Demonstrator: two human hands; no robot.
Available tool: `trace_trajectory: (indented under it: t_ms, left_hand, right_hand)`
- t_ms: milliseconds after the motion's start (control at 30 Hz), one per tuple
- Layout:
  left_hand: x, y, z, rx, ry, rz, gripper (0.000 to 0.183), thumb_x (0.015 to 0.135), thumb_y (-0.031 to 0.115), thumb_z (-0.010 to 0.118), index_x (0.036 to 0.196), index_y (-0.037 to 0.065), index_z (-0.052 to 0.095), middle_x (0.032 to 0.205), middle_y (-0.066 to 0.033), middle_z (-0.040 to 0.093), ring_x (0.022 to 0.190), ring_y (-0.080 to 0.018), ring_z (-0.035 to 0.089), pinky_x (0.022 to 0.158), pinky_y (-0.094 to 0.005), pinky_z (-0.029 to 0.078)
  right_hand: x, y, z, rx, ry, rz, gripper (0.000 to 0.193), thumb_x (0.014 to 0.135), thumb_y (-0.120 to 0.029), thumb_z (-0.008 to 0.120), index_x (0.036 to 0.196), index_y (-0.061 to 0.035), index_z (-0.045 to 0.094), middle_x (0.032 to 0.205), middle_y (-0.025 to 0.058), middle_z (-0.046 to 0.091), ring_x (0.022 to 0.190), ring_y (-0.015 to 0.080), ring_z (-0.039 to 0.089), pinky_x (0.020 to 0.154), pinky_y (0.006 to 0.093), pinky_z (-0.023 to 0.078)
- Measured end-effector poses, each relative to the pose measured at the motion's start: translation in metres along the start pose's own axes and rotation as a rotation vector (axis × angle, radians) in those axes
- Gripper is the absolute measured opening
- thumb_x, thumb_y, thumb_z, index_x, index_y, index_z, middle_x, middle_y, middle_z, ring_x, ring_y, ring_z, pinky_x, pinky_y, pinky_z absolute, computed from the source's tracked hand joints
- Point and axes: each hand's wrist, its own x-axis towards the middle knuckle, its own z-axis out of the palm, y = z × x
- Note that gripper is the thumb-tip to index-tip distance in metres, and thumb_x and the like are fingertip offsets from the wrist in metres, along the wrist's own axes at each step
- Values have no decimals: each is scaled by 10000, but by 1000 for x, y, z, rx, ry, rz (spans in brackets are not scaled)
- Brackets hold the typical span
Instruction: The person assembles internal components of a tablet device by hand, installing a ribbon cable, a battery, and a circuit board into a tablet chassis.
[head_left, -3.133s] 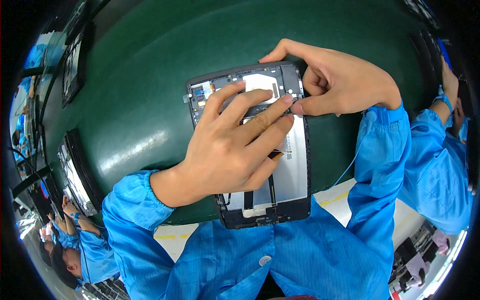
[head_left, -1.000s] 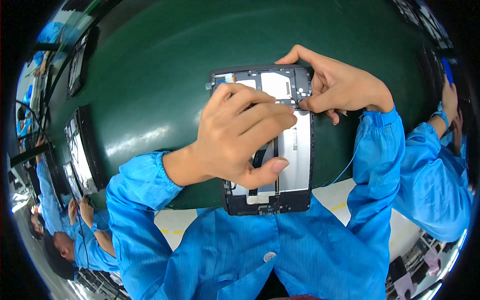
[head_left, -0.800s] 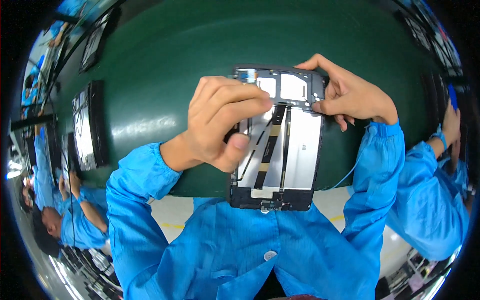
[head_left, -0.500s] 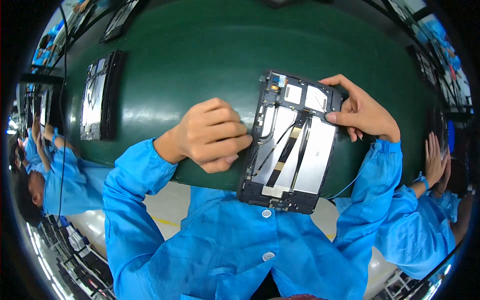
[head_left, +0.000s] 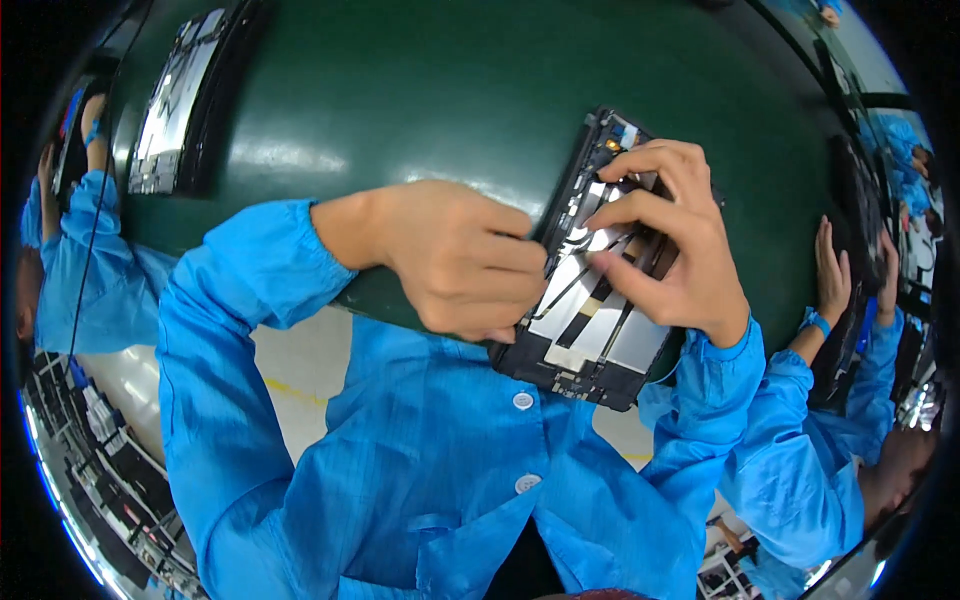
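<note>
An opened tablet [head_left: 632, 342] lies tilted at the table's near edge, showing its silver back plate, black frame and small circuit parts. Thin black cables [head_left: 556, 296] cross the plate. Over its upper middle is my right hand [head_left: 675, 235], with bent, spread fingers; the thumb and index tips come down near a cable at the left side. Against the tablet's left edge rests my left hand [head_left: 465, 265] with its fingers curled in. Whatever it may hold is hidden by the fingers.
Another opened tablet [head_left: 180, 105] lies on the green table [head_left: 400, 110] at the far left. A black cord [head_left: 100, 200] hangs on the left. Co-workers in blue sleeves sit at both sides; one person's hands [head_left: 832, 270] are close on the right.
My right hand has left the tablet's right edge and come over its upper face, fingers spread. My closed left hand has moved right to the left edge. The tablet is turned slightly clockwise.
</note>
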Motion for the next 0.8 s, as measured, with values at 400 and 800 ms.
trace_trajectory:
  t_ms: [400, 800]
  left_hand:
    - [1, 2, 9, -42, 15, 27, 379, 989, 307, 737, 850, -45, 749, 875, -123, 718, 708, -203, 627, 540, -319, 440]
    - [4, 0, 16, -89, 115, 6, 412, 984, 264, 740, 648, 83, 585, 731, -51, 575, 698, -215, 600, 512, -332, 415]
  right_hand:
    - [-12, -1, 13, 31, -59, 6, 240, 706, -234, 917, 813, -82, 765, 1353, 123, 696, 1406, 418, 520, 1183, 576, 383]
    - [-13, 4, 1, 202, -151, 45, 263, 763, -240, 895, 750, -53, 712, 1420, 157, 677, 1424, 443, 511, 1218, 579, 356]
